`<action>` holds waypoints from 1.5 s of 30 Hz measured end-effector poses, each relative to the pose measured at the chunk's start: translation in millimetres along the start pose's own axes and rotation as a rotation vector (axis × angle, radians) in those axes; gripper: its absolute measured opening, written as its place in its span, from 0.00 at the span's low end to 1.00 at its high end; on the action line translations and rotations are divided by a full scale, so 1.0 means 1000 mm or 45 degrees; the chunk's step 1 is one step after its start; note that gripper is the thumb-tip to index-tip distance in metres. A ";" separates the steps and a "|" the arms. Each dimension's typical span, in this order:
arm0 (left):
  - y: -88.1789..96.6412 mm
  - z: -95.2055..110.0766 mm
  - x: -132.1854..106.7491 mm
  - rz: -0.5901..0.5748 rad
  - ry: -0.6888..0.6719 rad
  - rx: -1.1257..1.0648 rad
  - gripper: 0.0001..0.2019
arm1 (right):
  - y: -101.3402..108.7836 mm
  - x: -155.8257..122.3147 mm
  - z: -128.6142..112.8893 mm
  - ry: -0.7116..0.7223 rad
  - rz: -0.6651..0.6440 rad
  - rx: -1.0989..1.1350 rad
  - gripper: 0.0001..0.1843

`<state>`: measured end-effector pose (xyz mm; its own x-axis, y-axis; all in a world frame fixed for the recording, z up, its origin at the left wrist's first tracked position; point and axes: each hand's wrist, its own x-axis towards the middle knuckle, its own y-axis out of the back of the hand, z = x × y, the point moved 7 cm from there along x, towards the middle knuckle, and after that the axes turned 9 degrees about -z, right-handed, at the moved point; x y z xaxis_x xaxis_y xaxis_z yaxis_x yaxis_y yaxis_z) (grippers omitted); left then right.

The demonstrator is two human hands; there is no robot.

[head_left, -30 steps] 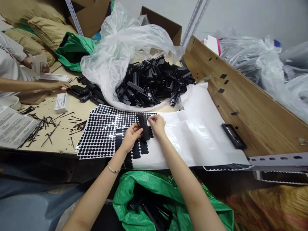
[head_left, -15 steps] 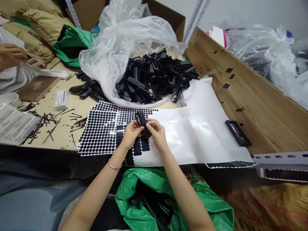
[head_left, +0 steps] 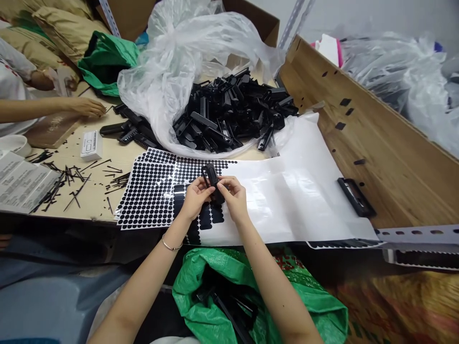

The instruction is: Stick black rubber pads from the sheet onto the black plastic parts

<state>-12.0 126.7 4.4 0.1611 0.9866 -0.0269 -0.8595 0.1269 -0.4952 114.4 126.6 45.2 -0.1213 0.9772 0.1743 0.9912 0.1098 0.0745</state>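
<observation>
Both hands meet over a white sheet [head_left: 287, 200] covered on its left part with black round stickers [head_left: 150, 191]. My left hand [head_left: 195, 197] and my right hand [head_left: 234, 197] pinch a small black plastic part [head_left: 212, 177] from either side, fingers closed on it, the part standing tilted above the sheet. A large heap of similar black plastic parts [head_left: 233, 114] lies in an opened clear plastic bag [head_left: 186, 62] just beyond the sheet.
A green sack [head_left: 251, 306] with black parts sits below the table edge. A tilted wooden board [head_left: 376, 143] with one black part [head_left: 355, 196] rises at right. Thin black sticks [head_left: 68, 184], a white box [head_left: 90, 145] and another person's hand [head_left: 84, 106] are at left.
My right hand has closed in on the black part from the right, so both hands now pinch it together. The other person's hand at far left has moved back down onto the table.
</observation>
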 end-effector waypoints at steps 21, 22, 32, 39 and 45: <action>0.000 0.000 0.000 -0.038 0.048 -0.015 0.21 | 0.004 -0.008 0.000 -0.018 0.158 -0.036 0.09; -0.001 0.000 0.000 -0.044 0.054 -0.026 0.21 | 0.007 -0.007 0.002 -0.051 0.161 0.021 0.13; -0.007 -0.002 0.000 -0.130 0.046 0.024 0.19 | 0.002 0.003 0.009 -0.092 -0.151 0.017 0.22; 0.001 0.003 0.002 -0.009 -0.009 -0.147 0.20 | 0.024 0.005 0.011 -0.015 0.017 -1.005 0.11; 0.003 0.003 0.001 0.006 -0.046 -0.184 0.18 | 0.022 0.008 0.016 -0.031 -0.062 -1.096 0.08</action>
<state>-15.9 128.7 5.5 0.1375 0.9905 0.0003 -0.7808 0.1086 -0.6153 136.5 139.8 32.7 -0.1513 0.9797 0.1312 0.5979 -0.0150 0.8014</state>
